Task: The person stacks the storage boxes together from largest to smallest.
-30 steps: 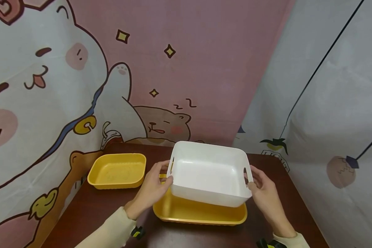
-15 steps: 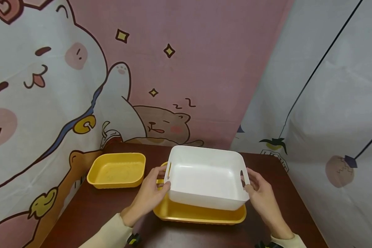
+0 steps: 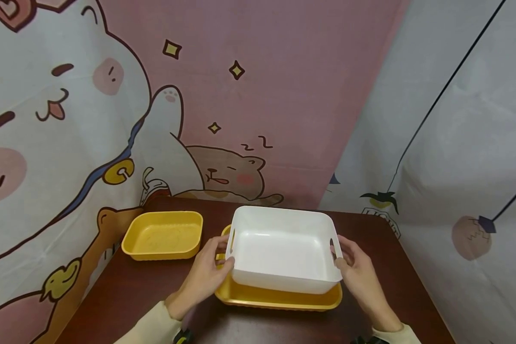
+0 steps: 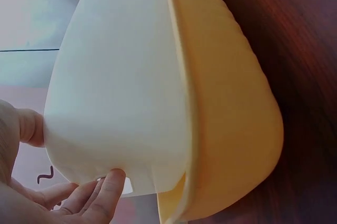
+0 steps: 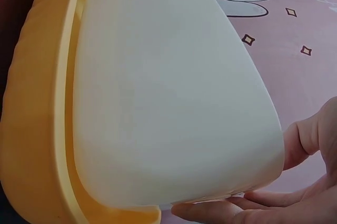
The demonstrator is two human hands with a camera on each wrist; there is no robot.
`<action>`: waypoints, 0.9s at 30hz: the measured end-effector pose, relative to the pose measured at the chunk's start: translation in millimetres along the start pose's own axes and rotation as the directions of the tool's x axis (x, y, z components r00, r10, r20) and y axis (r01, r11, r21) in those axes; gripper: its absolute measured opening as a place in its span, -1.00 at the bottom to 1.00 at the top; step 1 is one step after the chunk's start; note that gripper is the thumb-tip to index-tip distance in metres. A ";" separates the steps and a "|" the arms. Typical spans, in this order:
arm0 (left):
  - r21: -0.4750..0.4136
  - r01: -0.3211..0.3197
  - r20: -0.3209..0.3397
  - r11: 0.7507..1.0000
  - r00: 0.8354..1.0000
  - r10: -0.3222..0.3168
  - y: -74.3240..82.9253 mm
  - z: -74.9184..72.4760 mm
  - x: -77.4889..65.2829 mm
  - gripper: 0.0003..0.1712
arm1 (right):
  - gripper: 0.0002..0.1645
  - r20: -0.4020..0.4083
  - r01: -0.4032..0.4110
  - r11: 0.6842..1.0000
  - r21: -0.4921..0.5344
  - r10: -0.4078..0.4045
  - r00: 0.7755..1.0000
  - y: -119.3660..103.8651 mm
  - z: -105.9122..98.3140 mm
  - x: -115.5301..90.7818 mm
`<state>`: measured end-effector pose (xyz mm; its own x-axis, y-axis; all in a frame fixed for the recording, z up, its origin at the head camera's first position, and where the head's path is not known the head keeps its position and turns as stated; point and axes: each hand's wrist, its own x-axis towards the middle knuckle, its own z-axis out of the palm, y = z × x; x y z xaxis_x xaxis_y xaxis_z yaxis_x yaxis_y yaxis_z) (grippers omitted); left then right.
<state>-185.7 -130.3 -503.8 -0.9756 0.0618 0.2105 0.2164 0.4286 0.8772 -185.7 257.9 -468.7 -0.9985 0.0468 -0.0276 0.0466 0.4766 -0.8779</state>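
A white plastic basket (image 3: pixel 284 253) with slot handles in its short sides hangs between the two hands, tilted toward the viewer. My left hand (image 3: pixel 206 267) grips its left end, thumb on the near corner and fingers at the slot. At the other end my right hand (image 3: pixel 360 272) holds the right handle in the same way. Under the basket lies a large yellow tray (image 3: pixel 279 302), mostly covered by it. Both wrist views show the basket's lower part inside the yellow tray's rim (image 4: pixel 184 76), with the fingertips (image 5: pixel 202 212) under the basket's handle end.
A smaller yellow tray (image 3: pixel 163 236) stands on the dark brown table (image 3: pixel 155 291) at the left. Behind the table hangs a pink cloth (image 3: pixel 301 95) printed with cartoon animals, and a pale cloth (image 3: pixel 447 143) borders the right side.
Both hands have lowered the white basket toward the large yellow tray and shifted it slightly left. The two yellow trays have stayed in place.
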 end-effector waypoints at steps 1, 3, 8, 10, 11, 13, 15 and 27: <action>0.003 0.000 0.000 1.000 1.000 0.000 -1.0 0.1 -0.4 -0.36 | -0.20 0.003 -0.001 1.000 0.003 0.001 1.000 0.1 0.7 0.2; 0.004 -0.003 -0.001 1.000 1.000 0.003 -3.0 0.1 -1.4 -0.36 | -0.19 0.010 -0.003 1.000 0.006 0.003 1.000 0.3 2.1 0.9; 0.011 -0.003 -0.007 1.000 1.000 0.003 -7.5 0.0 -3.3 -0.37 | -0.19 0.023 -0.020 1.000 0.004 0.020 1.000 1.8 5.3 1.7; 0.015 -0.004 -0.009 1.000 1.000 0.004 -9.0 0.1 -3.9 -0.37 | -0.19 0.027 -0.025 1.000 0.004 0.025 0.999 2.7 6.6 1.8; 0.018 -0.003 -0.010 1.000 1.000 0.004 -9.7 0.2 -4.1 -0.38 | -0.19 0.030 -0.025 1.000 0.005 0.025 0.999 3.2 7.3 1.9; 0.022 -0.001 -0.010 1.000 1.000 0.002 -11.1 0.4 -4.7 -0.38 | -0.20 0.030 -0.023 1.000 0.002 0.023 0.999 4.3 8.5 2.4; 0.028 0.002 -0.010 1.000 1.000 -0.001 -12.7 0.7 -5.3 -0.38 | -0.21 0.029 -0.017 1.000 0.001 0.017 0.999 5.2 9.5 2.9; 0.041 0.032 -0.004 0.999 0.999 -0.032 -21.2 2.3 -7.8 -0.36 | -0.20 0.033 -0.026 1.000 -0.004 0.026 0.999 6.5 15.8 5.1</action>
<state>-182.8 -137.8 -525.1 -0.9818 0.0448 0.1844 0.1837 0.4673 0.8648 -190.9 247.4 -482.2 -0.9973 0.0304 -0.0662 0.0727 0.4789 -0.8749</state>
